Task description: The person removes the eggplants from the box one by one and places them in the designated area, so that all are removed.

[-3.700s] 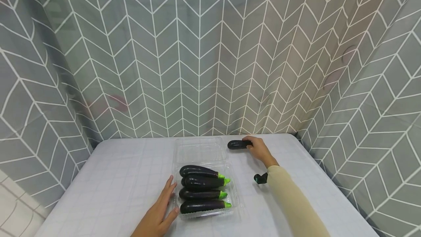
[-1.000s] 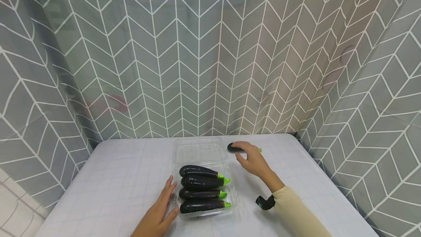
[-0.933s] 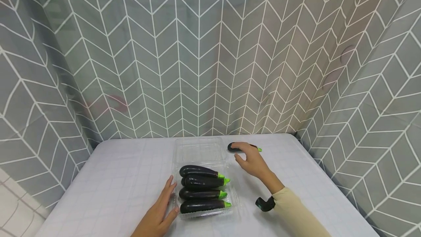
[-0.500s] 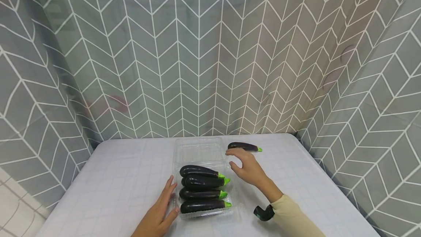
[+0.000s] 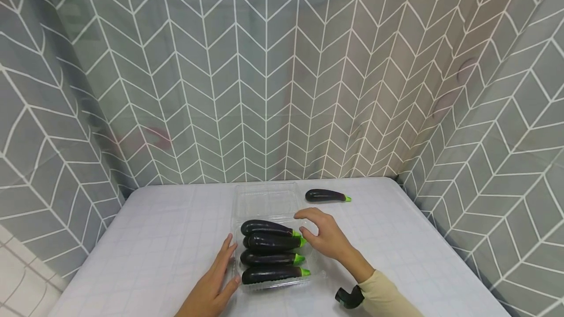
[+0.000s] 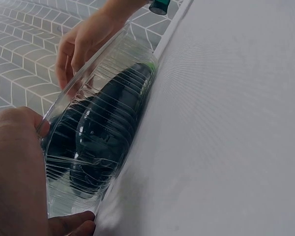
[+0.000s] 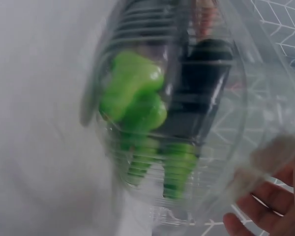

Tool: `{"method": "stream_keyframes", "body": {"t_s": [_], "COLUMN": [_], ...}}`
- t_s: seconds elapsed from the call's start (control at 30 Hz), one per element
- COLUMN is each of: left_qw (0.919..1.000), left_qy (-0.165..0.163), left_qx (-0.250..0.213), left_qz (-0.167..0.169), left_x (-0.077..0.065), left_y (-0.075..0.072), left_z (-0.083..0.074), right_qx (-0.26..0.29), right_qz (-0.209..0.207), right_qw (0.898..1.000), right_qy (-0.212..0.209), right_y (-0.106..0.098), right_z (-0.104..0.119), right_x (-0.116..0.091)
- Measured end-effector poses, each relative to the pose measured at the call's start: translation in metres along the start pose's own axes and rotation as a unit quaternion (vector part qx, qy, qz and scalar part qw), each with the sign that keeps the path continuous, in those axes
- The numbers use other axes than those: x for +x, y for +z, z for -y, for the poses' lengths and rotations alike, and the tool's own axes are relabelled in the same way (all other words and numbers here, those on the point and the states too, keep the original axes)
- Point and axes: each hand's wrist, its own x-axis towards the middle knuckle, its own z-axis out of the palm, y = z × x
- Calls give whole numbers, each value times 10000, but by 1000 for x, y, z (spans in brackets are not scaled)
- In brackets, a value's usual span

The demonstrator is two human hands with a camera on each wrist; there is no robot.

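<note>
A clear plastic clamshell box point(image 5: 317, 258) lies with its lid point(image 5: 266, 199) folded back. Several dark eggplants point(image 5: 270, 274) with bright green stems fill its base in a row, stems to the right. My left hand point(image 5: 211, 280) rests along the box's left wall with fingers extended; the left wrist view has its thumb at the rim. Over the box's right side, near the upper stems, my right hand point(image 5: 328, 236) hovers with fingers loosely bent and nothing in them. One more eggplant point(image 5: 327, 195) lies on the table behind the right hand.
A white cloth covers the table point(image 5: 167, 238). Grey curtains point(image 5: 264, 72) with white chevron lines stand behind it and along both sides. A black wrist camera point(image 5: 349, 297) is strapped by the right sleeve, just above the tabletop.
My right hand has let go of the eggplant at the back, leaving it on the table, and has moved toward me and left to the box. The left hand has stayed in place.
</note>
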Motion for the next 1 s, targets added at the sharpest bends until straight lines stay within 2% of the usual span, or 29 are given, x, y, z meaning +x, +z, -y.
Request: {"method": "stream_keyframes", "body": {"t_s": [0.17, 0.3, 0.6, 0.83, 1.0], "left_qw": [9996, 9990, 9999, 9997, 9997], "left_qy": [-204, -319, -98, -170, -210], "left_qx": [-95, -149, -40, -119, -71], "left_qz": [172, 261, 115, 122, 127], "left_x": [1, 1, 1, 1, 1], "left_y": [0, -1, -2, -1, 0], "left_z": [1, 1, 2, 0, 1], "right_qx": [172, 373, 600, 590, 569], "right_qz": [49, 52, 213, 405, 546], "right_qw": [9998, 9993, 9975, 9969, 9967], "right_qy": [70, -62, -299, -323, -192], "right_y": [5, 11, 23, 27, 26], "right_z": [2, 4, 5, 6, 9], "right_x": [-4, -9, -15, -18, -18]}}
